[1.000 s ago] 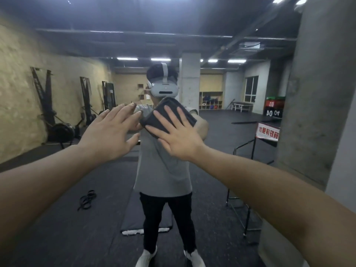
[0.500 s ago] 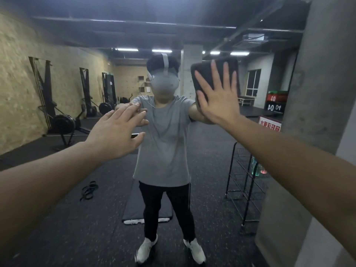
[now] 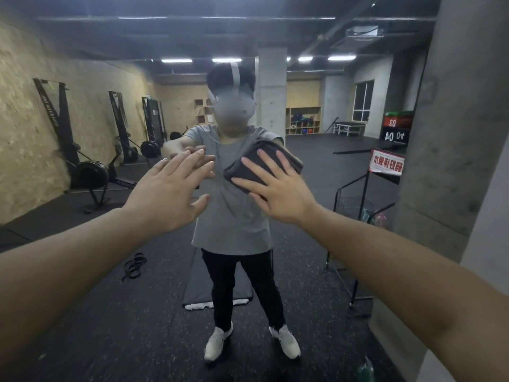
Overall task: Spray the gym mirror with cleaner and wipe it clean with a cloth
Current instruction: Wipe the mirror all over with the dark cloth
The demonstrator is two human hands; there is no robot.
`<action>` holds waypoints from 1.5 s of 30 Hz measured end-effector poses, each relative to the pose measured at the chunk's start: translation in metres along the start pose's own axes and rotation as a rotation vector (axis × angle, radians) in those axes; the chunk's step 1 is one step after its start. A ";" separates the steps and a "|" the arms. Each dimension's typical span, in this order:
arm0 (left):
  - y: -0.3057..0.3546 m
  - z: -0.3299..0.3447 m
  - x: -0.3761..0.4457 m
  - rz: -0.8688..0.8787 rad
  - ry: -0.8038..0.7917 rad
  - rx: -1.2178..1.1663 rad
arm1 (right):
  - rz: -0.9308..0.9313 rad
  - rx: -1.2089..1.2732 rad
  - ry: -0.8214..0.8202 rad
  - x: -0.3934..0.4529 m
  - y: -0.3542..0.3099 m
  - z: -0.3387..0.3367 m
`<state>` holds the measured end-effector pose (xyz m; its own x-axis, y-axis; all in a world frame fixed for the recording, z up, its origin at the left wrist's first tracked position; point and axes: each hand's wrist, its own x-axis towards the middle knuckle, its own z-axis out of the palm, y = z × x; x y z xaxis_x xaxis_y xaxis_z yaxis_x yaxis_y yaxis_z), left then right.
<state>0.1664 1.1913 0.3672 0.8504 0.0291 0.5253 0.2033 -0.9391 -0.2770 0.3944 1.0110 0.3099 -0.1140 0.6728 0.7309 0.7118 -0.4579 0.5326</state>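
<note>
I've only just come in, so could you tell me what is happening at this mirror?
A person is wiping the gym mirror. The right hand presses a folded dark cloth flat against the glass at chest height, fingers spread over it. The left hand is open with straight fingers near or on the glass beside it, holding nothing. No spray bottle is in either hand, so this looks like the wiping stage.

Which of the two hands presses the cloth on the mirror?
The right hand: its straight, spread fingers press the folded dark grey cloth flat against the mirror. The left hand is also open and raised to the glass, but it has nothing under it.
</note>
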 end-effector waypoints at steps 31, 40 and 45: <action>0.052 0.018 0.035 0.259 -0.045 0.099 | 0.601 0.016 0.081 -0.088 0.052 0.006; 0.122 0.020 0.080 0.362 -0.012 0.103 | 1.557 0.148 0.185 -0.127 0.148 -0.020; 0.160 0.015 0.106 0.398 0.007 0.068 | 0.955 0.022 0.074 -0.123 0.098 -0.005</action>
<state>0.2961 1.0495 0.3661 0.8661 -0.3344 0.3715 -0.1089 -0.8517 -0.5126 0.4749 0.8805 0.2737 0.4781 -0.0178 0.8781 0.5400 -0.7826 -0.3098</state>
